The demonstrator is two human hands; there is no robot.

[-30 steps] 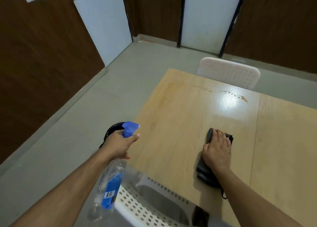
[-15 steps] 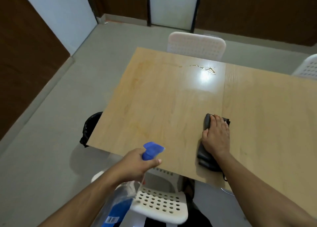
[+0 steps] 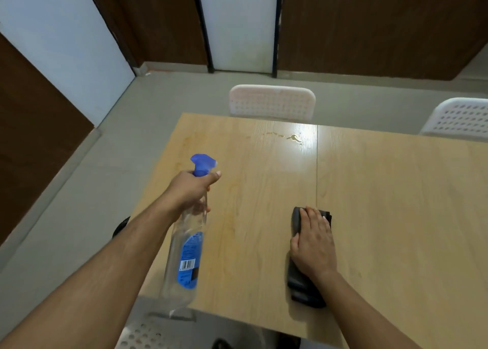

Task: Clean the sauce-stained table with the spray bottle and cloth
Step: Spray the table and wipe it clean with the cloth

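My left hand [image 3: 188, 191] grips the neck of a clear spray bottle [image 3: 184, 253] with a blue trigger head and blue label, held above the left part of the wooden table [image 3: 396, 203], nozzle facing the far side. A yellowish sauce stain [image 3: 289, 137] lies near the table's far edge, beside a bright glare. My right hand [image 3: 313, 243] presses flat on a folded dark grey cloth [image 3: 303, 288] lying near the table's front edge, by the seam between the two boards.
A white perforated chair [image 3: 272, 102] stands at the far side and another [image 3: 459, 117] at the far right. A third white chair seat [image 3: 142, 335] is under the near edge. A black bin [image 3: 121, 226] sits on the floor left of the table.
My left hand has lifted the spray bottle up from beside the table's left edge and moved it over the tabletop. The right hand stays on the cloth. My view has shifted right.
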